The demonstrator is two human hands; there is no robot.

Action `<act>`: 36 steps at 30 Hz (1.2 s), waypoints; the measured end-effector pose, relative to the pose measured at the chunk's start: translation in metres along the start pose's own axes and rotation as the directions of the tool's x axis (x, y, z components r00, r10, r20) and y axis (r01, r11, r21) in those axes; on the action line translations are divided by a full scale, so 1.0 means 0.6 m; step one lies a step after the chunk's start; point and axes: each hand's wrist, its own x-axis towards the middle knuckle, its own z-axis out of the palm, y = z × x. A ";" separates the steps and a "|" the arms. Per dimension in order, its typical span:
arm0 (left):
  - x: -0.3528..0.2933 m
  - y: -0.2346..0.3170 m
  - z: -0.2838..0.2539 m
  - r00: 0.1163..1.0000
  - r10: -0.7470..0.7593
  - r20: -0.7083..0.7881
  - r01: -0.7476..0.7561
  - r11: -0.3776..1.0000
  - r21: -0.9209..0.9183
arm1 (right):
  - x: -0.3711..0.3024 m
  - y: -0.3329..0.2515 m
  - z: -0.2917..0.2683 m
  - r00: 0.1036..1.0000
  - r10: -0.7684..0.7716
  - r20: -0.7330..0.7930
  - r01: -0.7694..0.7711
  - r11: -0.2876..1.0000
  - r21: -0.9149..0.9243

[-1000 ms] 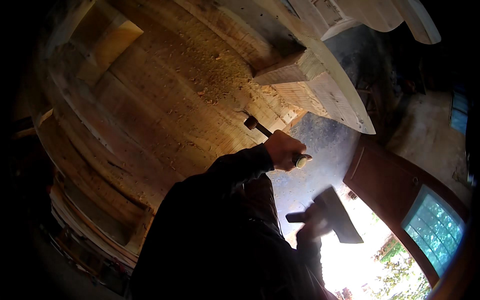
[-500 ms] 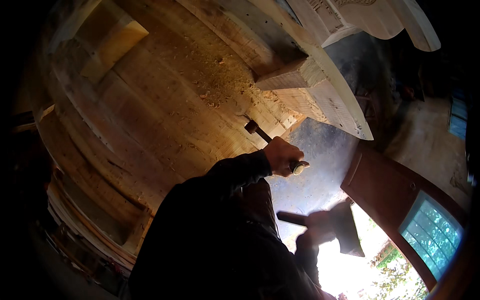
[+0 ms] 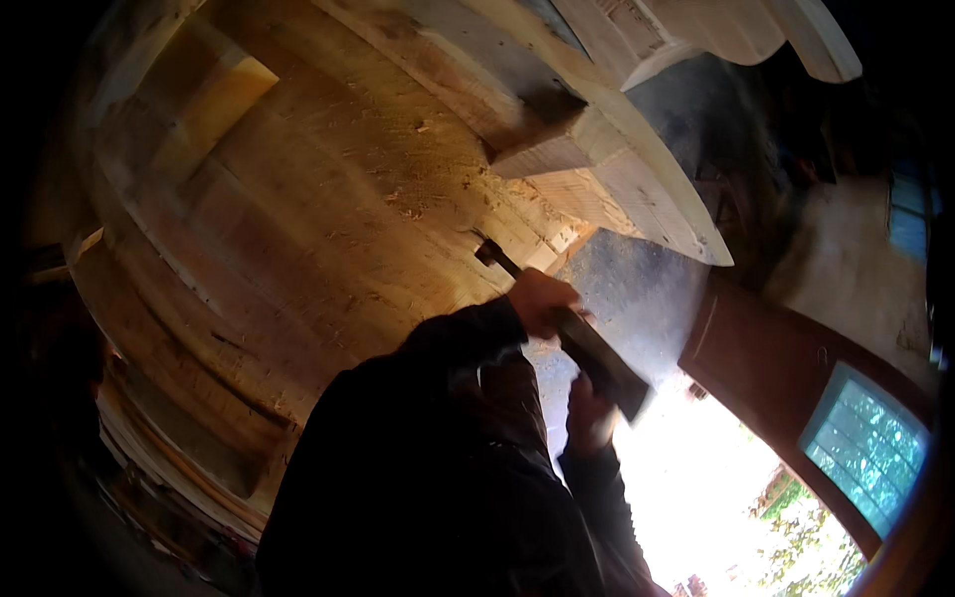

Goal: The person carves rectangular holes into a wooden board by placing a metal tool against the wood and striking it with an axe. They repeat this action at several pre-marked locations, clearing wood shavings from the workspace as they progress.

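My left hand (image 3: pixel 542 300) is closed around a chisel (image 3: pixel 505 263). Its thin metal tip rests at or just above a broad wooden board (image 3: pixel 328 219), near a corner strewn with shavings. In my right hand (image 3: pixel 592 410), blurred by motion, is a dark hatchet (image 3: pixel 607 363) with a wide head. One end of that head reaches the butt of the chisel beside my left hand. The chisel's butt is hidden there, so I cannot tell whether the two touch.
A thick beam (image 3: pixel 557 144) joins a pale curved wooden piece (image 3: pixel 667 194) beyond the chisel. Carved wood (image 3: pixel 676 30) lies at the top right. A brown door (image 3: pixel 746 348) with a barred glass pane (image 3: pixel 865 448) stands on the right, beside bright daylight.
My right hand has swung the hatchet up and left, from low on the right to the chisel's butt. My left hand keeps its hold, and the whole view has shifted slightly.
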 end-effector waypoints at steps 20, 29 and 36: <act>-0.011 0.026 0.033 0.995 0.058 0.087 -0.075 0.975 0.209 | -0.051 -0.045 -0.060 0.866 0.500 0.021 -0.296 0.480 0.826; 0.011 0.040 0.023 0.993 0.005 -0.116 0.020 0.976 0.215 | -0.042 -0.067 -0.068 0.864 0.494 0.091 -0.357 0.475 0.805; 0.014 0.030 0.007 0.995 0.040 -0.086 -0.016 0.965 0.260 | -0.044 -0.060 -0.062 0.880 0.468 0.077 -0.339 0.506 0.793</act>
